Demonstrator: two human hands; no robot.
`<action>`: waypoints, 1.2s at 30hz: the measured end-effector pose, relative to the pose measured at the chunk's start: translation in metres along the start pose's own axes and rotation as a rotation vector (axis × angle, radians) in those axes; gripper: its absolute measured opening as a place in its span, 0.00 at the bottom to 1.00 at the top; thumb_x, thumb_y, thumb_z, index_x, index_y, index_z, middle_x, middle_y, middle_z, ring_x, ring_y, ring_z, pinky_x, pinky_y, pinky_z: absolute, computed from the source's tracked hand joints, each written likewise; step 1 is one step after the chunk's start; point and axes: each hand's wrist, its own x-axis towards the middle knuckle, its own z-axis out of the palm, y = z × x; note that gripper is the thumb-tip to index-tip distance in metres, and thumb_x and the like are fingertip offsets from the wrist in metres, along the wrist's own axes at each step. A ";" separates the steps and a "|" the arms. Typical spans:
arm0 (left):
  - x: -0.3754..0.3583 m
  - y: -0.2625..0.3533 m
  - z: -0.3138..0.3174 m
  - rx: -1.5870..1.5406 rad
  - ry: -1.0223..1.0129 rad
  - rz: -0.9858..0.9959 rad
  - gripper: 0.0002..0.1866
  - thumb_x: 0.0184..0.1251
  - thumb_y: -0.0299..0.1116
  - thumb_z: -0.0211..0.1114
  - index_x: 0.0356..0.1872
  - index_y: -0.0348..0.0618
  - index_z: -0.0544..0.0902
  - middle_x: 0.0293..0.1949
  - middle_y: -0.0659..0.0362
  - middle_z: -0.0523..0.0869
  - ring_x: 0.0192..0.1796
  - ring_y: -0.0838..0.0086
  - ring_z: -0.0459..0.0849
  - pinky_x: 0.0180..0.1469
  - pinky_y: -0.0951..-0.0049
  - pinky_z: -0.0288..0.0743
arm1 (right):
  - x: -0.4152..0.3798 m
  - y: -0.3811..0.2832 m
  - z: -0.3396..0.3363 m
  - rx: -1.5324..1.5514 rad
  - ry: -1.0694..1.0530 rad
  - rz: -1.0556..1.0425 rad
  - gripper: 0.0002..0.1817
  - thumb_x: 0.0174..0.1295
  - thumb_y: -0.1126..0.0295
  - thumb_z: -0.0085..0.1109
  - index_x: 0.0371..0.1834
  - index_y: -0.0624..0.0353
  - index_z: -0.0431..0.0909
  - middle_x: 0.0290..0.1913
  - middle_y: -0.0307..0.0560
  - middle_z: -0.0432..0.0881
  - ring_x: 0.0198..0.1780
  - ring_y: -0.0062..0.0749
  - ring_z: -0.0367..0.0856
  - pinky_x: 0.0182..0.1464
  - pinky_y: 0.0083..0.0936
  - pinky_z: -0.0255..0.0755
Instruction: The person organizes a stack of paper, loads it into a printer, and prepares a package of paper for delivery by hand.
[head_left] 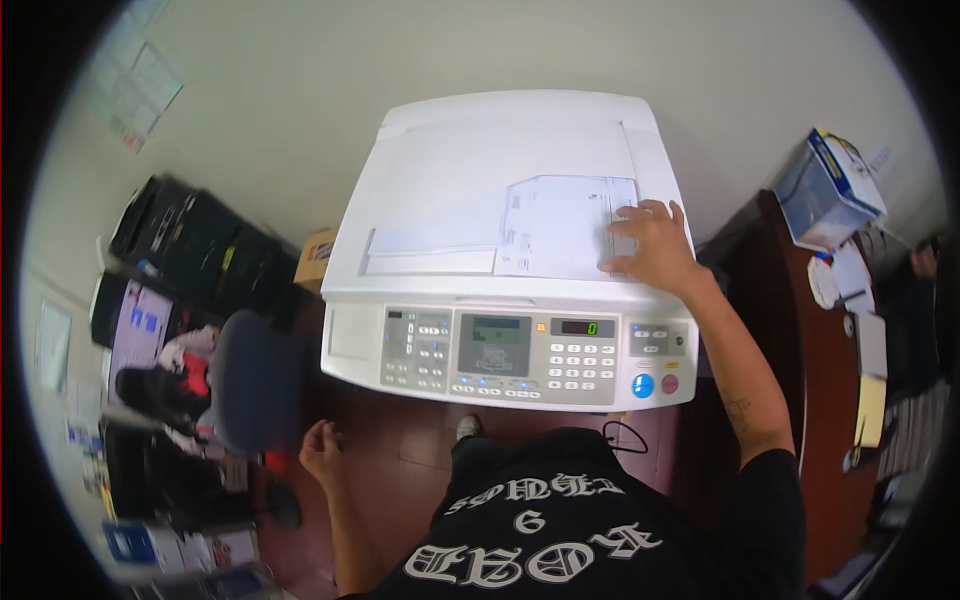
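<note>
A white copier (440, 165) with a wide control panel stands in front of me. Printed sheets of paper (555, 225) lie on the right part of its top cover. My right hand (655, 245) rests on the right edge of these sheets, thumb and fingers spread apart over the print. Whether the fingertips pinch any sheet, I cannot see. My left hand (322, 455) hangs low, below the copier's left front corner. Its fingers are loosely bent and apart, and nothing shows in them.
The panel's small display (588, 328) reads 0. To the right is a dark red desk (800, 330) with a blue and white box (825, 190) and papers. At left are a blue chair (250, 385), a black printer (185, 235) and a seated person (165, 390).
</note>
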 end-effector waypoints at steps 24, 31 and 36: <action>0.153 0.018 0.052 -0.289 -0.809 0.060 0.25 0.74 0.26 0.52 0.70 0.32 0.64 0.65 0.47 0.73 0.64 0.68 0.74 0.65 0.70 0.66 | -0.187 -0.137 0.040 -0.014 0.579 0.687 0.24 0.50 0.67 0.73 0.51 0.60 0.82 0.55 0.57 0.81 0.58 0.50 0.77 0.61 0.38 0.70; 0.115 0.023 0.060 -0.359 -0.851 0.035 0.31 0.77 0.29 0.45 0.77 0.35 0.47 0.75 0.44 0.56 0.75 0.60 0.57 0.75 0.65 0.47 | -0.238 -0.165 0.066 0.042 0.505 0.952 0.41 0.54 0.59 0.71 0.69 0.65 0.66 0.71 0.63 0.63 0.71 0.55 0.61 0.72 0.43 0.55; 0.112 0.029 0.059 -0.329 -0.835 -0.003 0.31 0.78 0.33 0.44 0.77 0.35 0.46 0.76 0.44 0.54 0.76 0.60 0.54 0.76 0.64 0.44 | -0.211 -0.164 0.044 -0.174 0.337 0.680 0.42 0.53 0.50 0.69 0.68 0.59 0.67 0.74 0.60 0.58 0.72 0.56 0.56 0.71 0.49 0.50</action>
